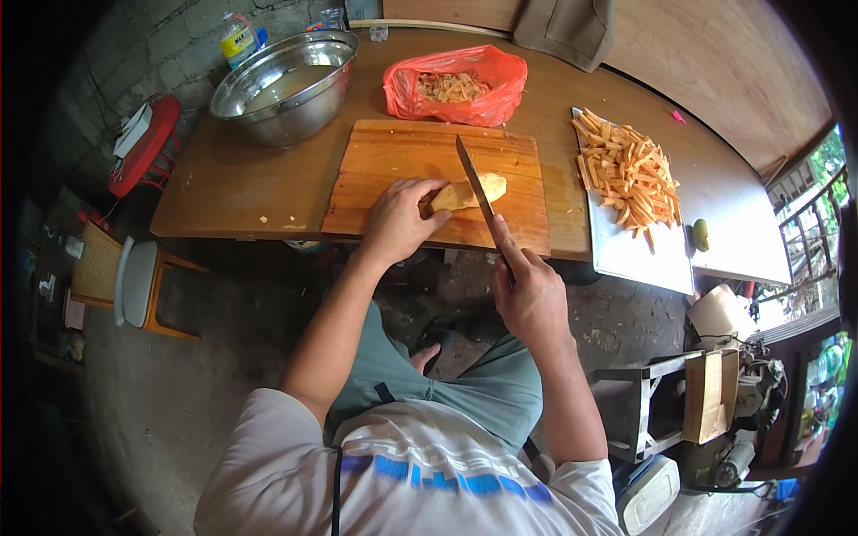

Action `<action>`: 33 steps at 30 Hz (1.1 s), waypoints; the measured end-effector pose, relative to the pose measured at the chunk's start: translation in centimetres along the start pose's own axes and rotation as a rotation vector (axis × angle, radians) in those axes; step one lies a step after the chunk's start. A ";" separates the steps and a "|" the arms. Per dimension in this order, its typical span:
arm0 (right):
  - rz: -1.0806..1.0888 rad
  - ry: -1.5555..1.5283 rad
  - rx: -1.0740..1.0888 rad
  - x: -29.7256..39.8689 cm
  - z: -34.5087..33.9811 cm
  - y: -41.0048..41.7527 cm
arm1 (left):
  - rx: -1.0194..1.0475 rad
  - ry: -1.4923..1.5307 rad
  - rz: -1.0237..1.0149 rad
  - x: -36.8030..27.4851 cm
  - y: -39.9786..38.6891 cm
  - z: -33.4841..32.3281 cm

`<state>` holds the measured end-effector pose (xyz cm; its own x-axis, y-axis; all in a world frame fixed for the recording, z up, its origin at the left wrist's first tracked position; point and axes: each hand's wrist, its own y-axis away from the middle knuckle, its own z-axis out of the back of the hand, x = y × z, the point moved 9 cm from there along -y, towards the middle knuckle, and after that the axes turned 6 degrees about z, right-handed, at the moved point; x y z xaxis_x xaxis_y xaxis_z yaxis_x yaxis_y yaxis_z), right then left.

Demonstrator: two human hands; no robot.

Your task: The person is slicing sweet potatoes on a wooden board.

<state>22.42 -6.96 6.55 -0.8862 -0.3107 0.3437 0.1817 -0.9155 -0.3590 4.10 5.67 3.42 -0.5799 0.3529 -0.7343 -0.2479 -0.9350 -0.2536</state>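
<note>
A wooden cutting board (429, 151) lies at the table's front edge, with a peeled orange-yellow tuber (495, 186), perhaps a sweet potato, on it. The fingers and thumb of my left hand (404, 218) hold the tuber's left end. My right hand (529, 288) grips the handle of a kitchen knife (471, 171), its index finger along the blade's back. The blade lies across the tuber; whether it has cut in, I cannot tell. Right of the board, cut orange sticks (630, 171) are heaped on a metal tray (637, 261).
Behind the board stands a red plastic bag (499, 80) of peelings. A large steel bowl (295, 124) holding cloudy liquid stands at the back left of the wooden table (214, 181). A green fruit (700, 235) lies right of the tray. A chair (144, 285) is at left.
</note>
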 end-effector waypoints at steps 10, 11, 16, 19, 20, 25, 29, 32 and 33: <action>-0.002 -0.008 0.003 0.0 -0.1 0.2 | -0.030 -0.047 -0.055 -0.3 -0.1 0.2; -0.002 -0.008 0.003 0.0 -0.1 0.0 | -0.028 -0.046 -0.058 -0.3 -0.1 0.2; 0.001 -0.028 -0.013 0.1 0.0 0.0 | -0.024 -0.065 -0.018 -0.8 0.1 0.4; -0.001 -0.036 -0.014 0.1 0.1 0.0 | -0.025 -0.062 -0.031 -0.5 0.0 0.2; -0.001 -0.034 -0.018 0.1 0.2 -0.1 | -0.030 -0.064 -0.050 -0.6 0.0 0.2; 0.002 -0.015 -0.012 0.2 0.1 -0.1 | -0.041 -0.051 -0.037 -0.5 0.1 0.4; 0.009 -0.022 -0.023 0.2 0.2 0.1 | -0.035 -0.054 -0.023 -0.7 0.1 0.3; -0.001 -0.013 -0.006 0.1 0.1 0.0 | -0.049 -0.048 -0.057 -0.6 0.1 0.3; 0.003 -0.016 -0.006 0.2 0.1 0.0 | -0.049 -0.049 -0.056 -0.7 0.2 0.3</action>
<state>22.29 -7.04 6.71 -0.8788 -0.3177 0.3562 0.1818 -0.9128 -0.3656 4.20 5.30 4.06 -0.6035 0.4049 -0.6869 -0.2438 -0.9139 -0.3245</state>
